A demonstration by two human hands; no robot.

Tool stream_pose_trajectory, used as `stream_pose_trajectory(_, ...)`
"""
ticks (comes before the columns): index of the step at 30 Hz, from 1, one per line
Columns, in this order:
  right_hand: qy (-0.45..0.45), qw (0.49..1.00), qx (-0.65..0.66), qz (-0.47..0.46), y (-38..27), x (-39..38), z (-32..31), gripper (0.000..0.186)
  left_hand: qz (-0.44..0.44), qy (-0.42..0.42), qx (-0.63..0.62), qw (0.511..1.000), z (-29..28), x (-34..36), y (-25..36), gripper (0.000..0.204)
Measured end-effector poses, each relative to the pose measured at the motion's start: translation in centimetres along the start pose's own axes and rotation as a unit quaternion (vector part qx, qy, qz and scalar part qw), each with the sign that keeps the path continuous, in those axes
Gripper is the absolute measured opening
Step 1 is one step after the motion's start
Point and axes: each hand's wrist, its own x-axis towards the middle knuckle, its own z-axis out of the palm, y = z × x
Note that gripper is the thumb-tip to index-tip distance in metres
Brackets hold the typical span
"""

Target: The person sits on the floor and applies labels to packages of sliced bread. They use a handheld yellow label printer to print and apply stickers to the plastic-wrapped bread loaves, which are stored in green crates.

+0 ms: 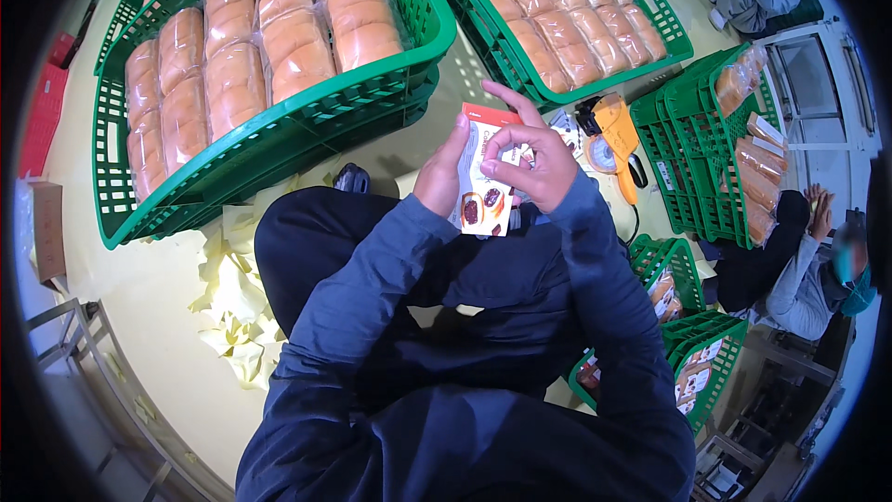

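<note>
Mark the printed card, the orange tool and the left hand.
Printed card (475, 177): head view, front face.
Orange tool (616, 128): head view, orange body.
Left hand (439, 173): head view, near the thumb's base.

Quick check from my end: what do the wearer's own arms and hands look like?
The left hand and right hand are bare, with no gloves. The left sleeve and right sleeve are long, dark blue, creased and plain, reaching the wrists. No cables or markings show on either.
</note>
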Motion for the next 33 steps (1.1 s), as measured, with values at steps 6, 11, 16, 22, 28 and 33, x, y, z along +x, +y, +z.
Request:
stream_pose_trajectory(6,0.063,0.984,-0.138,-0.098,1.9,0.2,0.5,0.022,0.029,0.061,0.063,0.996,0.4,-0.2,0.2,0.057)
stream_pose_trajectory(11,0.242,0.966,-0.039,-0.086,2.6,0.7,2.1,0.045,0.045,0.036,0.065,0.996,-0.2,-0.3,0.9,0.041)
stream_pose_trajectory(16,0.296,0.951,0.084,0.011,3.2,-0.2,1.9,0.036,0.162,0.102,0.162,0.968,-0.3,0.0,0.4,0.033)
stream_pose_trajectory(22,0.287,0.944,0.149,0.07,4.7,-0.4,2.9,0.018,0.295,0.169,0.279,0.898,-1.8,1.0,-0.4,0.034)
stream_pose_trajectory(28,0.314,0.914,0.248,0.069,7.1,1.0,0.4,0.034,0.269,0.15,0.137,0.941,-0.3,-0.2,2.9,0.032)
stream_pose_trajectory(33,0.427,0.883,-0.028,0.195,11.5,2.4,-0.7,0.056,0.353,0.156,0.377,0.842,-2.0,0.0,2.4,0.033)
